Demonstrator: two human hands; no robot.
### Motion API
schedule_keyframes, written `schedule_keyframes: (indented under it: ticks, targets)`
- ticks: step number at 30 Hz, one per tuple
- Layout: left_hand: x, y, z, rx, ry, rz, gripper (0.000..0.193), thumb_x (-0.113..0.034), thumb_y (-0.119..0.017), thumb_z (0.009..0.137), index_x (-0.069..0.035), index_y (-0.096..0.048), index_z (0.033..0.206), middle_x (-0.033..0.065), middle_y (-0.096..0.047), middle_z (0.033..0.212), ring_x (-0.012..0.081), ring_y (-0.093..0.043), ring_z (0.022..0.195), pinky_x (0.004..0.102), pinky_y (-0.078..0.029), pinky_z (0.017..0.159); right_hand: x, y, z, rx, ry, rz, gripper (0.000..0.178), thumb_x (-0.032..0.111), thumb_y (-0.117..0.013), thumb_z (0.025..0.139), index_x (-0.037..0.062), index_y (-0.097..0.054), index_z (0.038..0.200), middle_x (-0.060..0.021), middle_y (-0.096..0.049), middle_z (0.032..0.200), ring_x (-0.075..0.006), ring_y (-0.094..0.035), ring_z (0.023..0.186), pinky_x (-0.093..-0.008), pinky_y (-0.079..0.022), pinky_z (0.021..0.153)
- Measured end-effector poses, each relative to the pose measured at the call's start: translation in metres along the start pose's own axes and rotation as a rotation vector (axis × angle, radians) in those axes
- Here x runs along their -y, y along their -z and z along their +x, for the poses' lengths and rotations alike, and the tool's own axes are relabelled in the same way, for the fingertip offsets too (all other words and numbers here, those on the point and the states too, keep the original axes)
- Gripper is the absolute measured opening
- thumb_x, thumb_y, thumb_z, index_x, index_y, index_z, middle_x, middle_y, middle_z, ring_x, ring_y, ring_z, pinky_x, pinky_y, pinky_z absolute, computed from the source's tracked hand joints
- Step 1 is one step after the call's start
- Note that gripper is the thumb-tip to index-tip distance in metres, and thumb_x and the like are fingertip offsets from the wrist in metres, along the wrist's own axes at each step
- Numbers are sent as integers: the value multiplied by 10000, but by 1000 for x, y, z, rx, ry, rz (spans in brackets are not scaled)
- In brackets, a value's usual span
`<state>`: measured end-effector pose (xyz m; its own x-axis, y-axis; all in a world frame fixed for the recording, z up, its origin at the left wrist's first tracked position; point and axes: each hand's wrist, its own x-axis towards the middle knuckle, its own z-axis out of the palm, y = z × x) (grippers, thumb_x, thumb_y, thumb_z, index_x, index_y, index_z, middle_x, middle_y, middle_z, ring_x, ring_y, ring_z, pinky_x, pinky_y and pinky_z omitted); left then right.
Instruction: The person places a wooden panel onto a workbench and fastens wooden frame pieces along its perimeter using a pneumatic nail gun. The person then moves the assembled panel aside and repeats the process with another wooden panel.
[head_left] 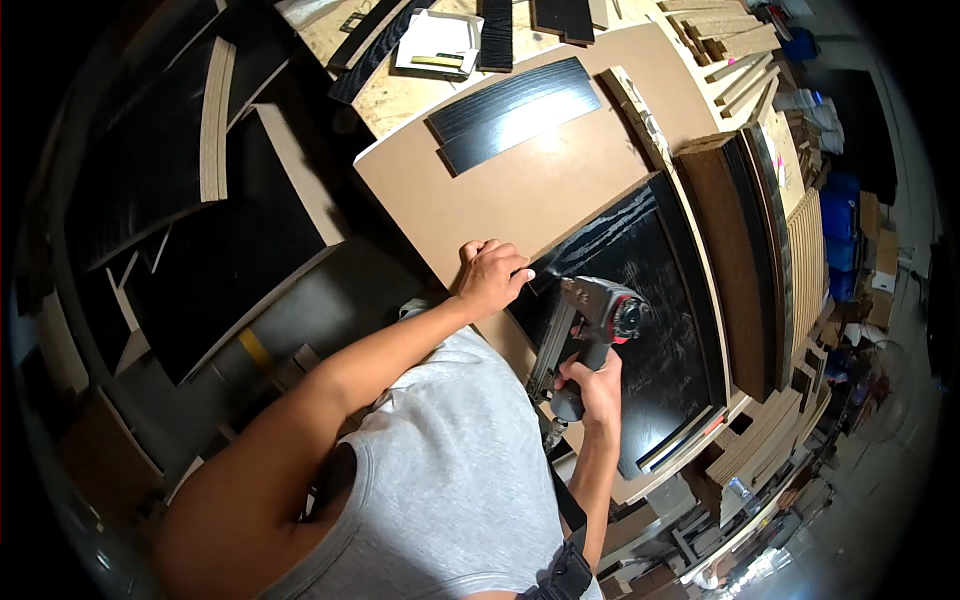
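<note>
1. The left hand [493, 278] is resting by the left-hand corner of the black panel [650, 390], near the bench [480, 215] edge closest to the body; its fingers are curling, but what lies under them is hidden, so I cannot tell whether it is gripping.
2. The right hand [595, 385] is wrapping round the handle of the nail gun [605, 300], which it is holding over that same panel, towards the near edge.
3. The gravest risk, I judge, is a nail hitting the left thumb, because the gun's nose is pointing close beside it; whether the nose is touching the panel is unclear.
4. A tilted gun could be sending a nail out through the panel's side, or its body could be scuffing the dark finish.
5. If the left hand is pressing unevenly, the panel could be slipping along the bench top and spoiling the joint.
6. Counting: one nail gun, one black panel and two hands are showing. Two black planks [510, 100] are lying side by side between panel and far edge; one wooden strip [640, 115] is lying off the panel's far corner; one white tray [435, 40] is sitting beyond the far edge.
</note>
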<state>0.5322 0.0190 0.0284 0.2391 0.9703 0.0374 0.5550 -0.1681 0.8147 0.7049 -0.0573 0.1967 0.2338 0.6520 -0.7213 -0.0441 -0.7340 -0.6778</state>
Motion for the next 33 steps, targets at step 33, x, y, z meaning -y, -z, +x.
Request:
schedule_keyframes:
  ticks: [33]
  targets:
    - [-7,-7,-2,-22,32,118,170,-268,-722,864,-109,-758,913,26,-697,941,225,-614,970,415,-340,941,-60,49,-41,-89,24,-125,355,-64,-656,706,-42,-609,1057,-75,-645,776,-140,-602,563,-289,-501,538]
